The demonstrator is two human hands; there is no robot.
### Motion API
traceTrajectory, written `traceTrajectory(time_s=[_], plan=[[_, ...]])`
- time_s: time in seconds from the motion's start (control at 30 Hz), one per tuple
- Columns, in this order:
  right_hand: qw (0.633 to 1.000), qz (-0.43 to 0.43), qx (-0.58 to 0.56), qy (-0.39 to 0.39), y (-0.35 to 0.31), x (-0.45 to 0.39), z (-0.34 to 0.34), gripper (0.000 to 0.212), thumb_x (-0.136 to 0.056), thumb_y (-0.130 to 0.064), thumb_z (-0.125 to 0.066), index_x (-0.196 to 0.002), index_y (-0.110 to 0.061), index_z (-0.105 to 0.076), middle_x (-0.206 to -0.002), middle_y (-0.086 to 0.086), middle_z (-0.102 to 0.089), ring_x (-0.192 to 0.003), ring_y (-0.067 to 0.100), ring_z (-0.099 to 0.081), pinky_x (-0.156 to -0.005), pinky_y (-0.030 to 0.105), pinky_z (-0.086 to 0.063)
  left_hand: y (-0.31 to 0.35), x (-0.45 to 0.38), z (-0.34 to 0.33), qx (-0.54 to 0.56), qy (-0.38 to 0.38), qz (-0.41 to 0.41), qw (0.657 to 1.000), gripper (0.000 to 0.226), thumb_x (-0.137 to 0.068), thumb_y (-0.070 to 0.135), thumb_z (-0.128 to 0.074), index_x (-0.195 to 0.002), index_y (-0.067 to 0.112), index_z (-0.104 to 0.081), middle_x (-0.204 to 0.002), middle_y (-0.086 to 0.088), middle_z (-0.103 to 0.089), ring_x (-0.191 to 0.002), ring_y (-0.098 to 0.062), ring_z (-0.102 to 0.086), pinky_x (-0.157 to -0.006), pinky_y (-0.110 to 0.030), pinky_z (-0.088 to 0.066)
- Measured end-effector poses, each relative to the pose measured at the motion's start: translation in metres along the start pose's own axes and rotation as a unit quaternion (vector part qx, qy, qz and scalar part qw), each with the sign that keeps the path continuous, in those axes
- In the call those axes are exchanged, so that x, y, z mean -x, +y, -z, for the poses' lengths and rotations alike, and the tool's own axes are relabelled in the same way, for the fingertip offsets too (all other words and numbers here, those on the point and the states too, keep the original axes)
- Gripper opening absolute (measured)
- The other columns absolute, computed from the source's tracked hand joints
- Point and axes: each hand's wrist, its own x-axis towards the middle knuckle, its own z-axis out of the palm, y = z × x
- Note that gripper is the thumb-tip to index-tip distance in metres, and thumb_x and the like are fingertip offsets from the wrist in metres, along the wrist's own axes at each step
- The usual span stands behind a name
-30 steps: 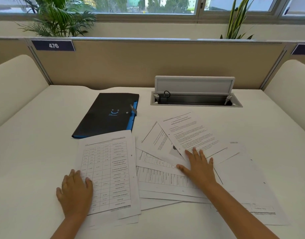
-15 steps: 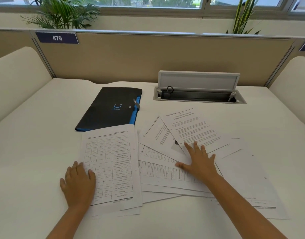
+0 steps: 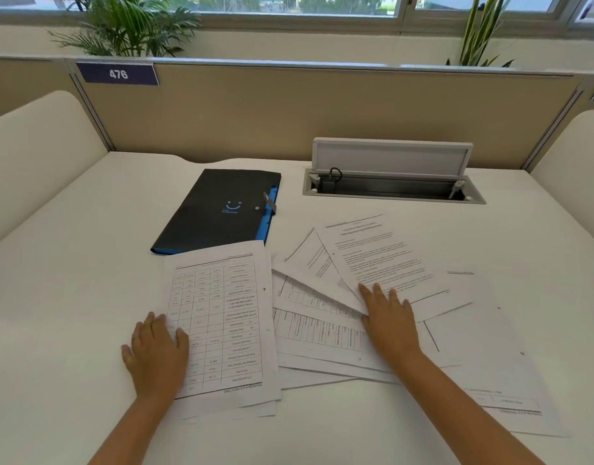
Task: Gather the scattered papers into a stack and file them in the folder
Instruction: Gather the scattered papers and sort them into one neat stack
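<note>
Several printed white papers lie fanned out across the white desk. A sheet with a table tops a small pile at the left. My left hand rests flat on its lower left corner, fingers straight. My right hand presses flat on the overlapping papers in the middle, fingertips on a text page. More sheets spread to the right. A black folder with a blue edge and a strap lies closed behind the left pile, whose top edge overlaps it.
An open cable tray with a raised lid is set into the desk behind the papers. A beige partition with a "476" label closes the back, and padded side panels flank the desk. Plants stand on the windowsill.
The text page and sheets under my right hand have slid slightly left, toward the left pile. My left hand stays on the table sheet. The camera view has tilted a little.
</note>
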Motion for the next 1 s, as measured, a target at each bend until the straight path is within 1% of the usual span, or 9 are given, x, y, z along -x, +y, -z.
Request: traceTrajectory(time_s=[0.07,0.2,0.3,0.43,0.53,0.67,0.77,0.87,1.0], plan=[[0.999,-0.002,-0.037,0.017,0.003,0.001,0.009,0.055,-0.097,-0.02,-0.037,-0.147,-0.023,-0.013,-0.151,0.008,-0.031,-0.137,0.031,-0.031,-0.111,0.048,-0.025,0.005,-0.001,0.005,-0.003,0.002,-0.007,1.0,0.05,-0.087,0.019,-0.053,-0.131,-0.001,-0.04,-0.148,-0.021,-0.03,-0.139,-0.039,-0.019,-0.11,-0.062,-0.014],[0.964,-0.033,-0.221,0.144,-0.003,0.008,0.042,0.048,-0.093,-0.003,-0.04,-0.138,-0.02,-0.04,-0.114,0.011,-0.066,-0.097,0.029,-0.062,-0.094,0.048,-0.045,0.036,0.003,0.017,0.063,0.007,-0.071,0.995,0.051,-0.089,0.021,-0.051,-0.135,0.005,-0.036,-0.151,-0.014,-0.027,-0.14,-0.032,-0.019,-0.112,-0.051,-0.018],[0.951,-0.034,-0.25,0.181,-0.012,0.013,0.058,0.046,-0.094,-0.006,-0.041,-0.138,-0.021,-0.041,-0.111,0.009,-0.066,-0.093,0.028,-0.061,-0.089,0.047,-0.049,0.071,0.014,0.022,0.199,-0.143,-0.059,0.968,0.045,-0.093,0.024,-0.046,-0.135,0.01,-0.037,-0.146,-0.012,-0.037,-0.134,-0.028,-0.034,-0.107,-0.042,-0.03],[0.964,-0.02,-0.232,0.129,-0.03,0.027,0.065,0.05,-0.096,-0.012,-0.036,-0.142,-0.031,-0.031,-0.112,0.005,-0.065,-0.086,0.024,-0.058,-0.073,0.031,-0.043,0.111,0.027,0.029,0.287,-0.389,-0.051,0.874,0.044,-0.092,0.04,-0.044,-0.13,0.018,-0.044,-0.137,-0.002,-0.047,-0.118,-0.017,-0.048,-0.099,-0.035,-0.038],[0.98,0.04,-0.184,0.065,-0.049,0.044,0.06,0.055,-0.094,-0.01,-0.036,-0.144,-0.032,-0.025,-0.127,0.0,-0.058,-0.104,0.022,-0.056,-0.089,0.032,-0.042,0.13,0.033,0.025,0.416,-0.474,-0.022,0.776,0.059,-0.081,0.052,-0.051,-0.13,0.021,-0.04,-0.132,0.0,-0.051,-0.11,-0.017,-0.056,-0.093,-0.035,-0.047],[0.968,0.145,-0.198,-0.048,-0.07,0.065,0.044,0.053,-0.096,-0.018,-0.036,-0.144,-0.032,-0.019,-0.145,0.0,-0.043,-0.131,0.018,-0.04,-0.113,0.036,-0.027,0.142,0.035,0.012,0.484,-0.462,0.023,0.743,0.049,-0.086,0.04,-0.054,-0.128,0.017,-0.045,-0.12,-0.007,-0.063,-0.101,-0.026,-0.066,-0.085,-0.04,-0.055],[0.946,0.176,-0.227,-0.148,-0.063,0.068,0.041,0.048,-0.096,-0.042,-0.034,-0.143,-0.037,-0.02,-0.145,0.0,-0.043,-0.128,0.019,-0.044,-0.105,0.034,-0.035,0.144,0.034,0.004,0.497,-0.449,0.054,0.74,0.036,-0.092,0.02,-0.049,-0.127,0.013,-0.046,-0.114,-0.01,-0.067,-0.098,-0.027,-0.067,-0.08,-0.04,-0.057],[0.946,0.169,-0.213,-0.177,-0.052,0.064,0.039,0.052,-0.093,-0.051,-0.036,-0.141,-0.038,-0.023,-0.148,-0.005,-0.038,-0.13,0.016,-0.042,-0.104,0.032,-0.035,0.146,0.032,0.001,0.498,-0.424,0.064,0.754,0.038,-0.089,0.003,-0.039,-0.123,0.016,-0.049,-0.112,-0.009,-0.066,-0.098,-0.028,-0.065,-0.075,-0.042,-0.058],[0.94,0.161,-0.232,-0.193,-0.045,0.06,0.039,0.047,-0.092,-0.052,-0.04,-0.136,-0.038,-0.034,-0.145,-0.008,-0.041,-0.129,0.014,-0.043,-0.104,0.032,-0.037,0.15,0.032,-0.006,0.51,-0.396,0.069,0.761,0.031,-0.091,0.006,-0.043,-0.115,0.025,-0.05,-0.102,0.001,-0.066,-0.093,-0.021,-0.065,-0.063,-0.035,-0.058]])
